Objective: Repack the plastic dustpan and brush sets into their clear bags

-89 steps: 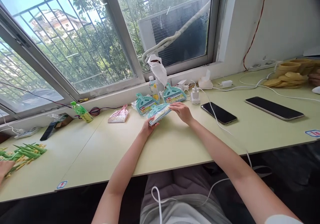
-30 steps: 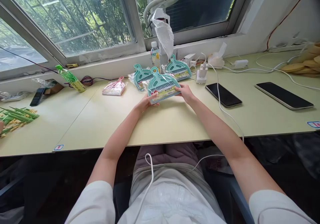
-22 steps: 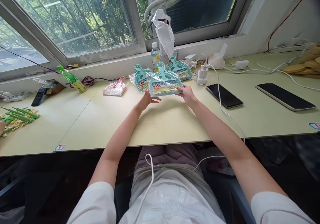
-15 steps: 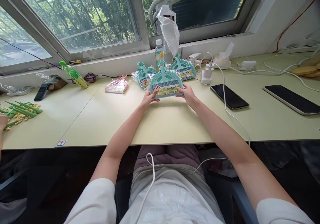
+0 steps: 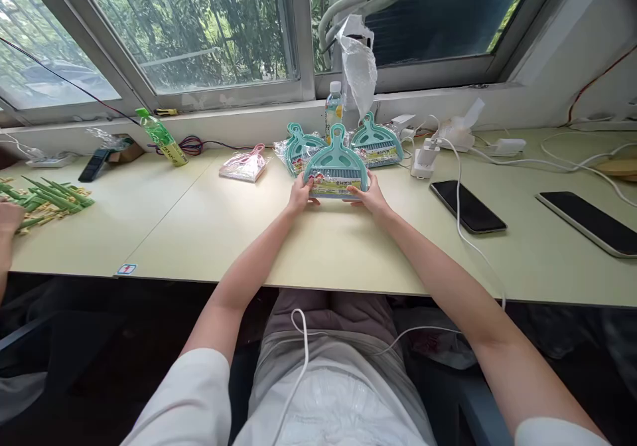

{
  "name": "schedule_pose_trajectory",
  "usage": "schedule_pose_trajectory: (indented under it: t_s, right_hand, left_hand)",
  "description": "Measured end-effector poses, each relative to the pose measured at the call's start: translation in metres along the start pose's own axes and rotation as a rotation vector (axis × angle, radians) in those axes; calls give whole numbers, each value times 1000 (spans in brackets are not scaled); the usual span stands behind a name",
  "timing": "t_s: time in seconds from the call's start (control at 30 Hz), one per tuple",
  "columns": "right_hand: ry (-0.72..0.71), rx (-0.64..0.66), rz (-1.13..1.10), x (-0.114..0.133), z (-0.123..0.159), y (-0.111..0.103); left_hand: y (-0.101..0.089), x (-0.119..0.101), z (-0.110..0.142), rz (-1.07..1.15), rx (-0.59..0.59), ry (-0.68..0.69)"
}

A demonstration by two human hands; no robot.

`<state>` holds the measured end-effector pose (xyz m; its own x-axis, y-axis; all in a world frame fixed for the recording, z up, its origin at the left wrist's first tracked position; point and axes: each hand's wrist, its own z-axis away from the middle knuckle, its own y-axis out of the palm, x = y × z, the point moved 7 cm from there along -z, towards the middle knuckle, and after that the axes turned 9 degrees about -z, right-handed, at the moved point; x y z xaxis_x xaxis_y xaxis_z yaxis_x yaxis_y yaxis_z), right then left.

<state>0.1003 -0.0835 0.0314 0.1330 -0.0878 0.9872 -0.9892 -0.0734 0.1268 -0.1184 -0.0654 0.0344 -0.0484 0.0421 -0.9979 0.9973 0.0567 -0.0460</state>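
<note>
A packaged teal dustpan and brush set (image 5: 336, 165) is held between my two hands above the table, its handle pointing away from me and its printed label towards me. My left hand (image 5: 300, 194) is closed on its left lower corner. On the right lower corner, my right hand (image 5: 371, 196) grips it with the thumb over the label. Behind it lie more wrapped teal sets, one at the left (image 5: 297, 144) and another at the right (image 5: 377, 144). A pink set in clear wrap (image 5: 245, 164) rests to the left of my hands.
Two phones, one nearer (image 5: 468, 206) and one farther right (image 5: 590, 220), lie beside a white cable (image 5: 458, 214) and charger (image 5: 424, 159). A green bottle (image 5: 162, 137) leans at the back left. Another person's hand (image 5: 8, 217) is by green stalks (image 5: 57, 195). A clear bottle (image 5: 334, 104) stands behind the sets.
The camera view has turned, so the table and background sit farther right in the picture. My right fingers have shifted slightly on the dustpan set; both hands still hold it.
</note>
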Motion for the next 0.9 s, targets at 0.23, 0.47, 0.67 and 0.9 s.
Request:
schedule_pose_trajectory:
  t_s: [0.23,0.47,0.67,0.9]
  right_hand:
    - [-64,-28,7,0,0,-2]
    - [-19,-94,-101,-13,-10,-9]
    - [-59,-94,-70,-9,-9,-9]
    - [-159,-84,118,6,-4,-8]
  left_hand:
    - [4,-5,4,-104,-9,60]
    - [8,-3,6,-72,13,22]
    - [7,-8,9,-125,-46,66]
    - [10,-23,22,-231,-129,231]
